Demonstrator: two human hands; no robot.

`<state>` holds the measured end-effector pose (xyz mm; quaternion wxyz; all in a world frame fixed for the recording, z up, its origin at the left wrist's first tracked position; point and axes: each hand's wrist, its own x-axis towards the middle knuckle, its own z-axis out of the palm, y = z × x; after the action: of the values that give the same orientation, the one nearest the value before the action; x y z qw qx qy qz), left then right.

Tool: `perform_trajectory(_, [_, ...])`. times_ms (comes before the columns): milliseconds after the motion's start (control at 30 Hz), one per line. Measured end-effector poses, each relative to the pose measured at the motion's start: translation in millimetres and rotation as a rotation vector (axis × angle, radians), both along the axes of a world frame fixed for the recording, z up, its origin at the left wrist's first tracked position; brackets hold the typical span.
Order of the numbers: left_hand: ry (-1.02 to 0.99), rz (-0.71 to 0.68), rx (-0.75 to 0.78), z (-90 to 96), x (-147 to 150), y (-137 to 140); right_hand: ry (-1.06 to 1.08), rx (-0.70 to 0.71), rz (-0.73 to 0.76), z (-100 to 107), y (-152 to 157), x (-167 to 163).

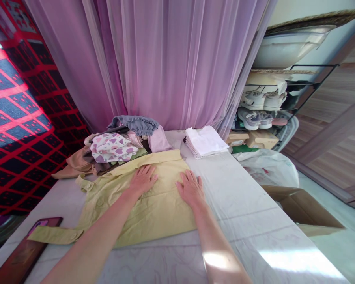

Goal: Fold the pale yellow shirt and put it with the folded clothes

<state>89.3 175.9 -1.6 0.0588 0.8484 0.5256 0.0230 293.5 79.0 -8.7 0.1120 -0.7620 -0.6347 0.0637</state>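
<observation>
A yellow buttoned garment point(162, 205) lies spread across the covered table, its strap-like end point(51, 234) reaching left over a phone point(26, 252). On the upper middle of the cloth, my left hand point(143, 180) rests flat with its fingers stretched out. My right hand point(191, 187) lies flat along the garment's right edge, fingers spread. Neither hand grips anything. Just beyond the garment sits a heap of crumpled clothes, among them a white piece with purple and pink hearts point(114, 148) and a grey-blue ruffled piece point(139, 124).
A folded white stack point(207, 141) lies at the table's far right. Purple curtains point(165, 63) hang behind the table point(225, 201). To the right are an open cardboard box point(301, 209), a plastic bag point(269, 165) and a rack with shoes point(256, 100). Red-and-black patterned fabric point(20, 118) hangs left.
</observation>
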Motion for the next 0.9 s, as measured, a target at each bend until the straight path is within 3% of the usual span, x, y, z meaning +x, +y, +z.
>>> perform_trajectory(167, [0.045, 0.1, 0.026, 7.2, -2.6, -5.8, 0.002, -0.01, 0.003, 0.4, 0.3, 0.0])
perform_trajectory(267, [0.005, -0.014, 0.123, 1.5, -12.8, -21.4, -0.003, -0.017, -0.002, -0.3, 0.5, -0.1])
perform_trajectory(367, [-0.01, -0.102, 0.103, -2.6, -26.7, -35.4, -0.012, -0.018, -0.006, -1.4, 0.4, -0.2])
perform_trajectory(533, [0.072, 0.057, -0.016, 7.5, -40.6, -40.4, -0.032, -0.014, -0.003, -1.9, -0.1, -0.3])
perform_trajectory(667, [0.058, 0.096, 0.053, 13.9, -59.8, -40.0, -0.024, -0.034, -0.011, -0.2, -0.2, -1.0])
perform_trajectory(900, [0.006, 0.188, 0.113, -3.4, -102.9, -43.9, -0.043, -0.049, -0.012, 0.1, 0.5, -0.7])
